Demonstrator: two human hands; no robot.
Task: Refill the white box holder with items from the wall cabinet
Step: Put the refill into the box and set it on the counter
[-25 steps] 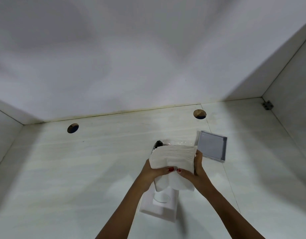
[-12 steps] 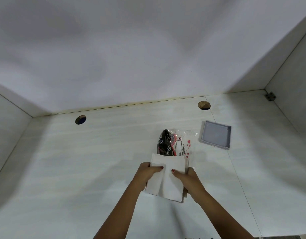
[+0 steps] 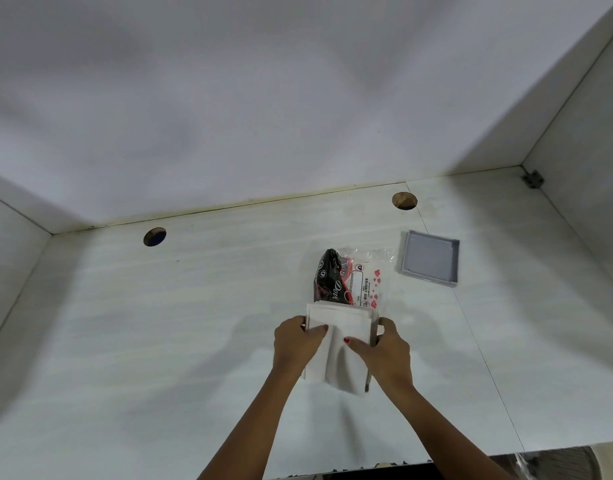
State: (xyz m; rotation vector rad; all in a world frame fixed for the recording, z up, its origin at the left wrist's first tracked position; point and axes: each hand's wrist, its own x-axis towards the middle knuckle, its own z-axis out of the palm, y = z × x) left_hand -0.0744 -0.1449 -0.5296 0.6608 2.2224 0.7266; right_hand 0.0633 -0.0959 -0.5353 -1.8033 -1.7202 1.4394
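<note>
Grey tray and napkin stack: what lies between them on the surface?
Head view: the plastic packet lies between the grey tray and the napkin stack.

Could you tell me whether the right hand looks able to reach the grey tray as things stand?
Probably yes: the surface between the right hand and the grey tray is bare, but that hand is busy on the tissue stack.

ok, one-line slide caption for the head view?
Both hands press a napkin stack into the white holder on the cabinet shelf.

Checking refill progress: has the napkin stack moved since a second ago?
Yes. The napkin stack, held by both hands, has come down toward the viewer, uncovering the wrapper, away from the grey lid.
</note>
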